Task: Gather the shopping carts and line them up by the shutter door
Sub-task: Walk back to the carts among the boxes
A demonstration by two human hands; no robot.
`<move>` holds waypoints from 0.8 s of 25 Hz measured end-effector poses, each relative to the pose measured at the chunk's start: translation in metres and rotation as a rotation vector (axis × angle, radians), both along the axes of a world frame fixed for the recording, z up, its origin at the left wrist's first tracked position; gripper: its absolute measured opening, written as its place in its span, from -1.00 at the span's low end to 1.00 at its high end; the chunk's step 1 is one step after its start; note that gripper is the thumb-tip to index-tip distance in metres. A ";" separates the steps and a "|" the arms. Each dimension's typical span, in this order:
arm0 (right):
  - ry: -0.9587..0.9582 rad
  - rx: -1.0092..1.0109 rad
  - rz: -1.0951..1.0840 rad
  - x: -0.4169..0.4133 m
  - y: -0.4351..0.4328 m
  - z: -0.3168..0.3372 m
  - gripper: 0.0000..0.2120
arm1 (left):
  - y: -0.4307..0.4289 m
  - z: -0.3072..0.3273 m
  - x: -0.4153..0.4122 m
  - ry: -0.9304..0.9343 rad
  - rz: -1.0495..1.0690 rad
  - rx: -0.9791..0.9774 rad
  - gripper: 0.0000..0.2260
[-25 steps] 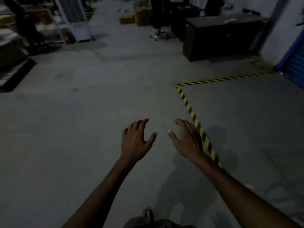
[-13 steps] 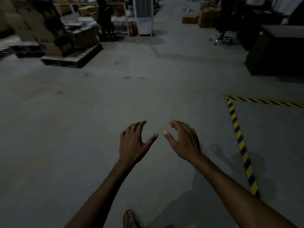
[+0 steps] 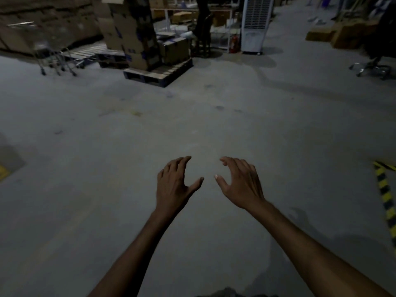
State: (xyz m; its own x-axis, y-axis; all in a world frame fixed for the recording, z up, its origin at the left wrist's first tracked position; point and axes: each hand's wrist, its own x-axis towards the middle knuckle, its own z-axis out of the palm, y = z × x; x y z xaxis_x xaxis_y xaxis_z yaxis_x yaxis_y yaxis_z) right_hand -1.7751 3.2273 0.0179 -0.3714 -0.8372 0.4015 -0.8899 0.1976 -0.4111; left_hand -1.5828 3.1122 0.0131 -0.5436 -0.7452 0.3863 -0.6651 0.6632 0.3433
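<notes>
Metal shopping carts (image 3: 53,54) stand nested at the far left, dim and blurred, beside a low pallet. My left hand (image 3: 174,185) and my right hand (image 3: 241,183) are held out in front of me over bare concrete floor, fingers spread and curled, holding nothing. Both are far from the carts. The shutter door is out of view.
A pallet (image 3: 158,72) stacked with cardboard boxes (image 3: 132,33) sits ahead left of centre. A white air cooler (image 3: 256,24) stands at the back, an office chair (image 3: 374,65) at far right. Yellow-black floor tape (image 3: 385,196) runs along the right edge.
The view has swung to the left: the floor tape slid to the right edge, the dark cabinet left the view, and the carts and pallets came in. My hands kept their pose.
</notes>
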 end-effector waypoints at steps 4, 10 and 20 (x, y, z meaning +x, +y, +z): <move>0.053 -0.014 0.082 0.012 -0.072 -0.001 -0.54 | -0.051 -0.002 0.020 0.024 0.102 0.031 -0.38; 0.035 -0.017 0.195 0.006 -0.189 -0.008 -0.58 | -0.132 -0.007 0.026 0.012 0.209 0.057 -0.41; 0.013 -0.084 0.385 -0.046 -0.396 0.012 -0.57 | -0.312 0.018 -0.019 0.053 0.442 0.009 -0.43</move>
